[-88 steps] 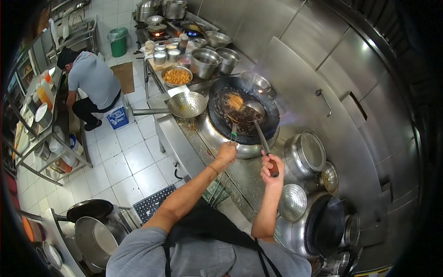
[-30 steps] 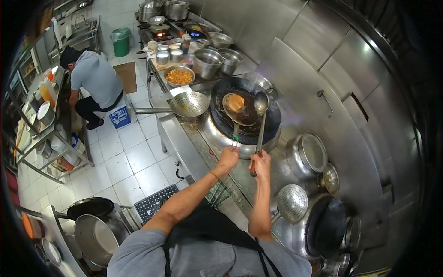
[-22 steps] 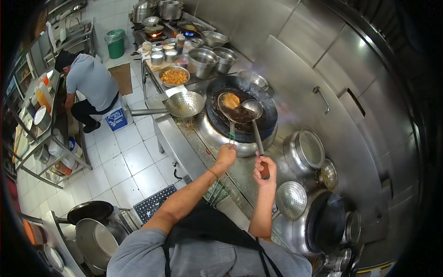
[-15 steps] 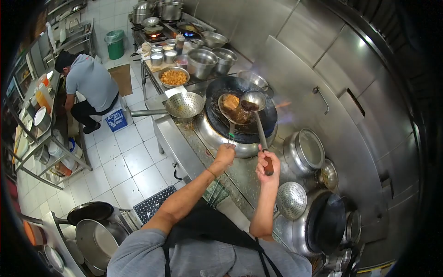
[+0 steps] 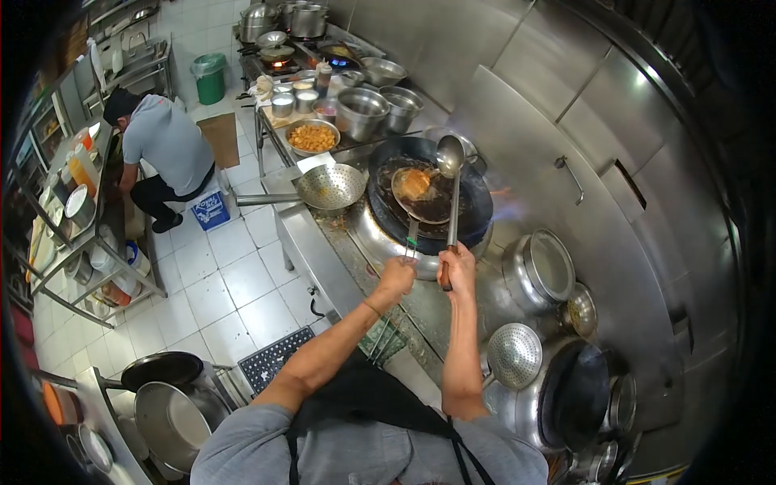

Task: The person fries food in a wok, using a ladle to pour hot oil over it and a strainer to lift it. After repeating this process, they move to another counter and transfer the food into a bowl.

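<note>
My left hand (image 5: 398, 276) is closed on the wire handle of a round strainer (image 5: 427, 212), which rests low inside the black wok (image 5: 475, 187). A browned piece of food (image 5: 415, 184) lies in the strainer. To its right, my right hand (image 5: 457, 270) is wrapped round the wooden handle of a metal ladle (image 5: 450, 156). The ladle's bowl hangs over the wok's far right part. Dark liquid shows in the wok around the strainer.
A perforated ladle (image 5: 331, 187) sits left of the wok, near a bowl of orange cubes (image 5: 312, 137). Steel pots (image 5: 361, 111) stand behind. Flame (image 5: 508, 205) shows at the wok's right. A person (image 5: 167, 145) sits low at the left shelves.
The ladle has turned and its bowl has moved up and away from the food. My right hand has shifted slightly left and up, closer to my left hand. The whole view has shifted slightly.
</note>
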Motion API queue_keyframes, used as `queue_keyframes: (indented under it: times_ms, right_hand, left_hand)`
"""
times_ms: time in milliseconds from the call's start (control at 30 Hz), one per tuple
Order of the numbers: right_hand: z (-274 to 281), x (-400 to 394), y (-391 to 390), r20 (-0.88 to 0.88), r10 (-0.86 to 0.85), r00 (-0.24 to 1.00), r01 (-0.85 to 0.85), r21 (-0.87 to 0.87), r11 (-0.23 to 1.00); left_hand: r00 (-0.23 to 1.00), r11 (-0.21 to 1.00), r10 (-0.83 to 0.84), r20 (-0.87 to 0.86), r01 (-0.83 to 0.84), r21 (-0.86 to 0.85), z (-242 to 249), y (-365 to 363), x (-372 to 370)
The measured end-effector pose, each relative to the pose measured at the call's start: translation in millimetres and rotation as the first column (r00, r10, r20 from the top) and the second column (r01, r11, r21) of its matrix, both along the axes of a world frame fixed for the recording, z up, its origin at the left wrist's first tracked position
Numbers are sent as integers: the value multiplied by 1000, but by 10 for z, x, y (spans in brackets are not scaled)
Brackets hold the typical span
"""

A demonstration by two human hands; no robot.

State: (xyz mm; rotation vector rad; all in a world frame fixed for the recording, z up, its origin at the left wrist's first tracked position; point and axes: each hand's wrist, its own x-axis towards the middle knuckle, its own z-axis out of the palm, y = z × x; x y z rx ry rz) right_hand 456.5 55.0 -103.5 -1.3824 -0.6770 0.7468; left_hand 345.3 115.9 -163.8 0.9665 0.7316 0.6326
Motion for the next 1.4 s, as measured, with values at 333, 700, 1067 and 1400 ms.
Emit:
queue_keyframes:
  times_ms: [333, 700, 1067, 1400]
  right_hand:
    - [-162, -28, -493, -129, -89, 988, 74, -118, 990]
    - [103, 115, -568, -752, 188, 632, 33, 268, 963]
    - [215, 3, -145, -387, 84, 918, -16, 176, 984]
    - [-38, -31, -289, 83, -60, 995, 63, -42, 997]
  left_hand:
    - [990, 987, 85, -110, -68, 148, -84, -4, 102]
    - [999, 998, -22, -37, 24, 61, -85, 85, 80]
    - [1000, 1000, -3, 13, 3, -28, -24, 87, 24]
    - [999, 999, -36, -6, 36, 0, 17, 82, 34]
